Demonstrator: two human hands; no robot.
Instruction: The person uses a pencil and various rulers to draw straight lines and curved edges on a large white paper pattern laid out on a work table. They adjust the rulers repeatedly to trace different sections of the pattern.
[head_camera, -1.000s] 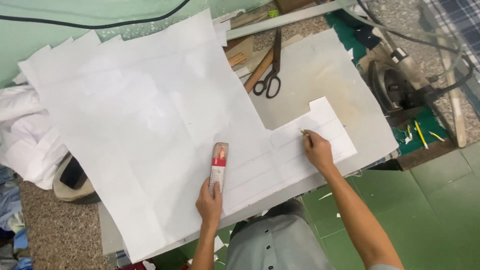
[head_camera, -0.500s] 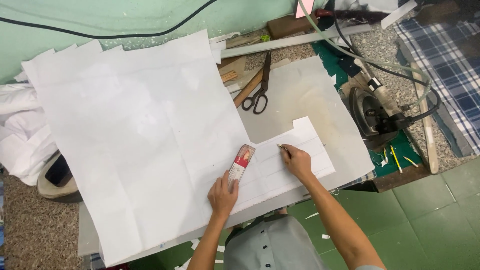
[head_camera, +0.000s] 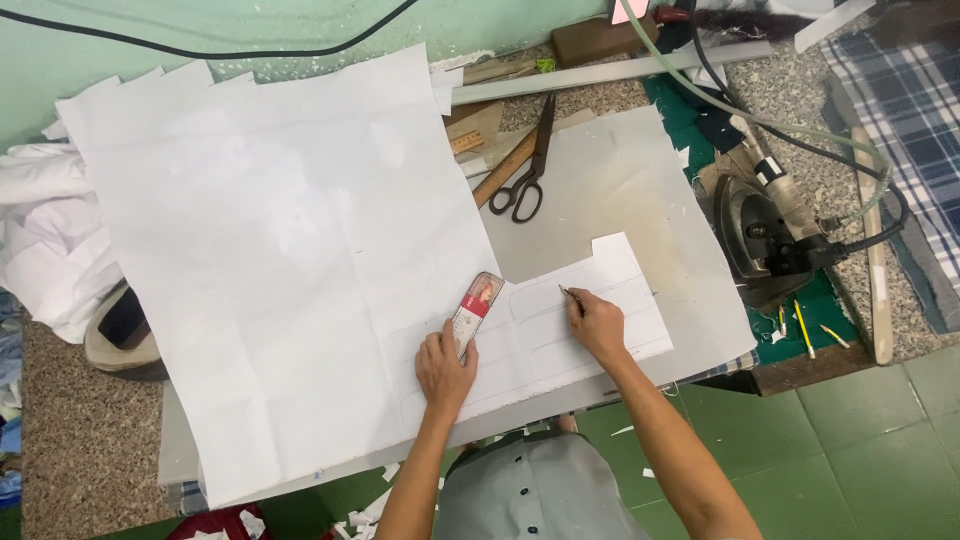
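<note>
On white paper (head_camera: 280, 250): left hand (head_camera: 443, 368) holds card (head_camera: 474, 306); right hand (head_camera: 596, 322) pencil (head_camera: 568, 293).

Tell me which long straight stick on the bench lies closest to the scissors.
The brown wooden ruler, slanting just left of the scissors and nearly touching their handles. The grey bar lies farther back; the pale stick far right.

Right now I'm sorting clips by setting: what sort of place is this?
Probably a tailoring or sewing workshop: a large white paper pattern on the worktable, scissors, an iron, and plaid fabric.
</note>
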